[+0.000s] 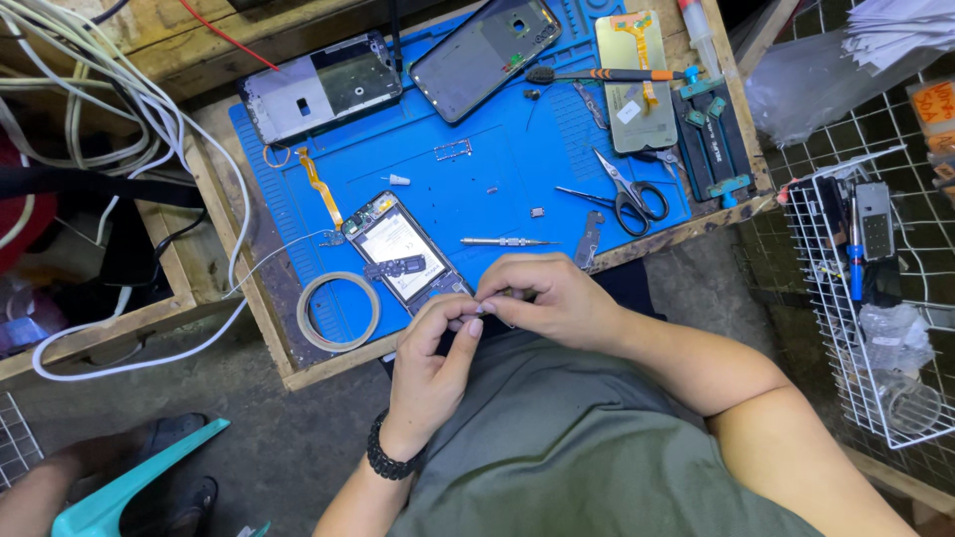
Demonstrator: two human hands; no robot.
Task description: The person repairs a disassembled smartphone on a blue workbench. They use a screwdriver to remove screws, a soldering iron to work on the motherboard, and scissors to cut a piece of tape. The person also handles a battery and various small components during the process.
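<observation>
Blue repair mat (497, 169) on a wooden bench, white cables to the left, wire basket (856, 298) to the right.

Both hands meet at the near edge of the mat, just above the lap. Left hand (430, 373), beaded bracelet at the wrist, has thumb and fingers pinched together toward the right hand. Right hand (552, 298) is curled, fingertips closed on a small part (494, 301) held between the two hands. Too small to tell what the part is.

Open phone (406, 254) lies on the mat just beyond the hands, back off, insides and battery exposed, an orange flex cable (320, 189) trailing up from its top corner. Touching neither hand.

Around it: tape roll (338, 310) at the mat's near-left edge, a thin screwdriver (505, 242) lying loose beside the phone, scissors (629, 194) to the right, loose screws and small bits scattered on the mat. Two more phone frames (318, 88) at the far edge, plus a gold back panel.

Judgement on progress: disassembly looks done, phone well stripped; the work seems mid-way, at the small-part stage. Reassembly appears not yet begun, since the covers lie apart.
</observation>
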